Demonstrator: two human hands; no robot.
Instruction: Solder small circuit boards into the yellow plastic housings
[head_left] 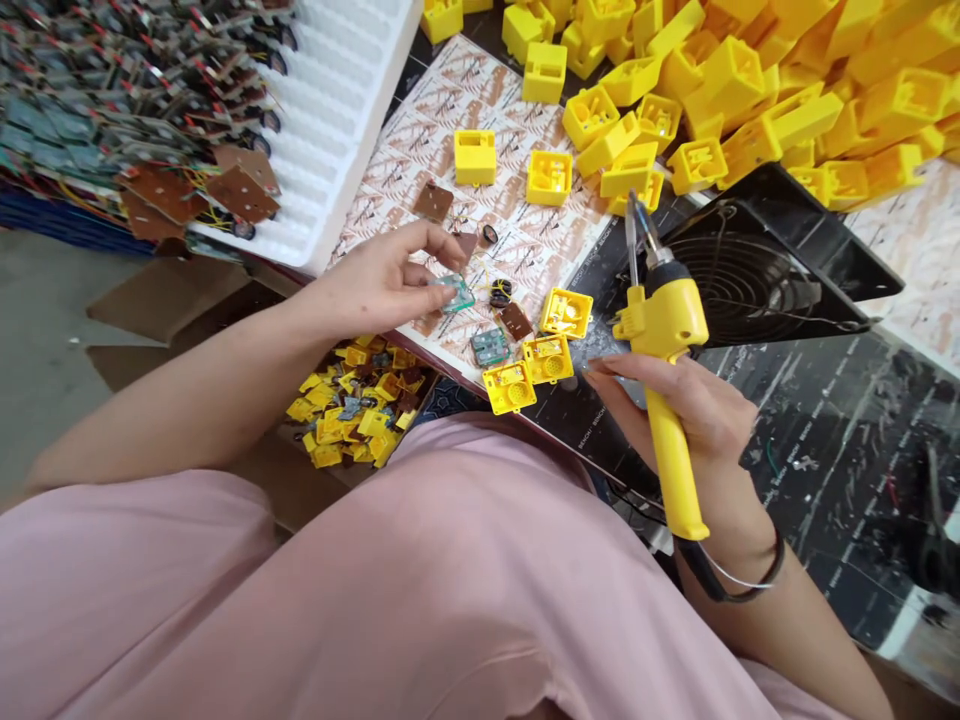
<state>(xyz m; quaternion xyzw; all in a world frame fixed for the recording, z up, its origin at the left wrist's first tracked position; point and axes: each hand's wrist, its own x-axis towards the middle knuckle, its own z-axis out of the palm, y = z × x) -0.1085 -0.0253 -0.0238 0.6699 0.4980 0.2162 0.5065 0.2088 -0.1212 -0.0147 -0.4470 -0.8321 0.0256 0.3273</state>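
Your left hand (382,280) pinches a green circuit board (460,294) between thumb and fingers, over the patterned sheet (495,95) on the counter (592,425). Your right hand (709,405) has its fingers closed around a yellow soldering gun (671,320), its tip pointing away from you. Between your hands, three open yellow casings (547,360) sit in a slanting row, with a second green board (490,347) just beside them. A black fan (720,260) stands past the gun, near a big yellow heap (750,85).
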